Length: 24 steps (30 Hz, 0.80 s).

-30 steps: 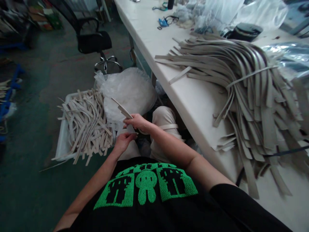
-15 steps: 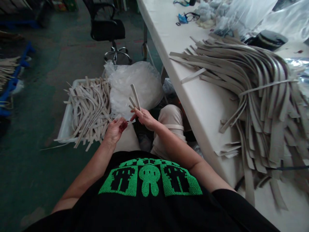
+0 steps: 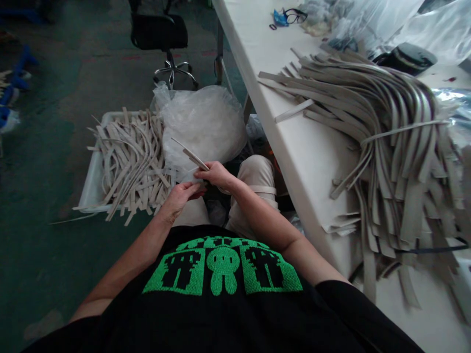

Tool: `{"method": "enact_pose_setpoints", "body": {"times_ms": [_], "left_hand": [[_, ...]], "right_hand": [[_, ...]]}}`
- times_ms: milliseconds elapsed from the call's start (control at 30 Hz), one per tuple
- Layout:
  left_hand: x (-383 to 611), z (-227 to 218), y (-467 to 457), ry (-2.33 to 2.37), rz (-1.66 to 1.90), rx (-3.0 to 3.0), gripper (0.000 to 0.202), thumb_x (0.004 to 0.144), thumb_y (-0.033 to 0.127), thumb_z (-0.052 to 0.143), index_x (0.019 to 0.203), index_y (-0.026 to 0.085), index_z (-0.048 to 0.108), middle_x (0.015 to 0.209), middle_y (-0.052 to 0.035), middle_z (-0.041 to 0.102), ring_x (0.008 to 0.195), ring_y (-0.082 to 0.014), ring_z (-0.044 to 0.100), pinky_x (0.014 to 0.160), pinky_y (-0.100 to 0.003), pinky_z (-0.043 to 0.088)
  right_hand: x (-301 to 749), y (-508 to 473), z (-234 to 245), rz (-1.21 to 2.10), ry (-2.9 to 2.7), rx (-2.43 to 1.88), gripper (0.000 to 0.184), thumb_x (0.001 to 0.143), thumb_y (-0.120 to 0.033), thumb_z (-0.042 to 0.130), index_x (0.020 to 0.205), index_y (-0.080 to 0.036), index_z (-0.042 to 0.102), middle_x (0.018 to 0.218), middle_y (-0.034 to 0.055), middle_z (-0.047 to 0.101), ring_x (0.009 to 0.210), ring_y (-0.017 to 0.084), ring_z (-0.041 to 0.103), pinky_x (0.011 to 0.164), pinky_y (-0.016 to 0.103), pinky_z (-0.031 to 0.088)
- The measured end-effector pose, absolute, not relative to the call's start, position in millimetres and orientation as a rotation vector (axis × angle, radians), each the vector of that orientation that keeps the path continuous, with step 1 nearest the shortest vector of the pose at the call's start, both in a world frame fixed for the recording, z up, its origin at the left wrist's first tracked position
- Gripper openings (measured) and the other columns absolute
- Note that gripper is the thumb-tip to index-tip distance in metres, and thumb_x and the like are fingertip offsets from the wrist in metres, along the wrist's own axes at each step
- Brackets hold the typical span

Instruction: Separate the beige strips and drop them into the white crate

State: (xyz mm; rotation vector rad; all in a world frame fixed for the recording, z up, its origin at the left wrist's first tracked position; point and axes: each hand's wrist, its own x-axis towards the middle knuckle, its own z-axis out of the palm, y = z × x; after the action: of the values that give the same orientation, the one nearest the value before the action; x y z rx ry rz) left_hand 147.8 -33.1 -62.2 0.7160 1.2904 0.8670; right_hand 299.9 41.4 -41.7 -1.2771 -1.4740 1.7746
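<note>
Above my lap, my right hand (image 3: 214,175) is closed on a few narrow beige strips (image 3: 190,155), whose free ends point up and to the left. Close beside it on the left, my left hand (image 3: 184,192) has its thumb and fingers pressed together; what they pinch, if anything, is too small to make out. Left of my hands stands a white plastic bin (image 3: 89,189) heaped with loose beige strips (image 3: 134,159). A big clear plastic bag (image 3: 206,122) with whitish contents lies just beyond my hands.
On my right runs a long white table (image 3: 305,171) bearing a large tied bundle of long beige strips (image 3: 390,113). Glasses (image 3: 296,16) and plastic wrap (image 3: 368,24) lie at its far end. A black swivel chair (image 3: 160,32) stands ahead on the green floor.
The strips in my right hand have tipped over to the left from nearly upright. My left hand has moved right, up close to the right hand. The view has shifted slightly.
</note>
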Motion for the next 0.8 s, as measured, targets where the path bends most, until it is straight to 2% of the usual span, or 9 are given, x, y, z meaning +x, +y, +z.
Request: {"method": "enact_pose_setpoints", "body": {"times_ms": [100, 233, 333, 467, 533, 600, 700, 800], "left_hand": [[142, -63, -30, 1.356, 0.888, 0.781, 0.052, 0.054, 0.059, 0.091, 0.078, 0.014, 0.078, 0.08, -0.0106, 0.078, 0.074, -0.0208, 0.071, 0.081, -0.035, 0.055], [138, -65, -27, 1.421, 0.873, 0.881, 0.041, 0.056, 0.05, 0.093, 0.069, 0.016, 0.076, 0.071, -0.0078, 0.075, 0.072, -0.0218, 0.07, 0.077, -0.035, 0.055], [140, -64, -26, 1.386, 0.932, 0.812, 0.041, 0.051, 0.046, 0.095, 0.068, 0.015, 0.075, 0.07, -0.007, 0.074, 0.069, -0.0209, 0.068, 0.074, -0.034, 0.055], [144, -59, -24, 1.263, 1.148, 0.573, 0.041, 0.045, 0.035, 0.098, 0.071, 0.015, 0.074, 0.068, -0.0017, 0.071, 0.062, -0.0132, 0.063, 0.068, -0.026, 0.055], [143, -57, -20, 1.222, 1.247, 0.423, 0.039, 0.045, 0.027, 0.098, 0.07, 0.016, 0.07, 0.067, 0.0019, 0.069, 0.058, -0.0104, 0.061, 0.064, -0.023, 0.054], [139, -54, -16, 1.203, 1.314, 0.26, 0.036, 0.051, 0.023, 0.096, 0.068, 0.017, 0.065, 0.063, 0.0033, 0.066, 0.056, -0.0099, 0.061, 0.061, -0.022, 0.055], [133, -49, -9, 1.194, 1.359, 0.036, 0.028, 0.069, 0.02, 0.088, 0.067, 0.017, 0.06, 0.06, 0.0027, 0.063, 0.056, -0.0104, 0.062, 0.06, -0.023, 0.056], [130, -46, -5, 1.192, 1.378, -0.114, 0.02, 0.084, 0.018, 0.077, 0.072, 0.017, 0.061, 0.063, 0.0014, 0.064, 0.056, -0.01, 0.063, 0.06, -0.022, 0.055]], "right_hand": [[300, 44, -51, 1.718, -1.533, -1.252, 0.018, 0.069, -0.031, 0.072, 0.071, -0.015, 0.064, 0.06, -0.0067, 0.051, 0.058, 0.008, 0.044, 0.056, 0.021, 0.036], [299, 44, -62, 1.647, -1.593, -1.25, 0.02, 0.069, -0.033, 0.073, 0.071, -0.015, 0.065, 0.061, -0.0062, 0.052, 0.061, 0.009, 0.046, 0.058, 0.021, 0.036], [300, 43, -60, 1.607, -1.583, -1.253, 0.021, 0.076, -0.034, 0.071, 0.074, -0.014, 0.066, 0.062, -0.0049, 0.055, 0.06, 0.009, 0.047, 0.057, 0.021, 0.036], [306, 41, -49, 1.688, -1.472, -1.19, 0.041, 0.096, -0.052, 0.05, 0.093, -0.014, 0.066, 0.076, 0.0011, 0.068, 0.051, 0.008, 0.043, 0.048, 0.021, 0.032], [311, 37, -43, 1.716, -1.423, -1.166, 0.048, 0.1, -0.058, 0.042, 0.101, -0.015, 0.063, 0.079, 0.0036, 0.072, 0.045, 0.007, 0.039, 0.043, 0.022, 0.029], [316, 30, -37, 1.731, -1.416, -1.152, 0.053, 0.1, -0.062, 0.037, 0.099, -0.015, 0.061, 0.075, 0.0042, 0.071, 0.041, 0.007, 0.037, 0.042, 0.023, 0.028], [323, 15, -29, 1.794, -1.468, -1.101, 0.063, 0.099, -0.069, 0.03, 0.088, -0.015, 0.062, 0.068, 0.0034, 0.069, 0.04, 0.007, 0.037, 0.042, 0.023, 0.029], [326, 4, -26, 1.82, -1.482, -1.123, 0.059, 0.096, -0.067, 0.038, 0.079, -0.016, 0.062, 0.06, 0.0005, 0.063, 0.041, 0.007, 0.036, 0.042, 0.023, 0.027]]}}
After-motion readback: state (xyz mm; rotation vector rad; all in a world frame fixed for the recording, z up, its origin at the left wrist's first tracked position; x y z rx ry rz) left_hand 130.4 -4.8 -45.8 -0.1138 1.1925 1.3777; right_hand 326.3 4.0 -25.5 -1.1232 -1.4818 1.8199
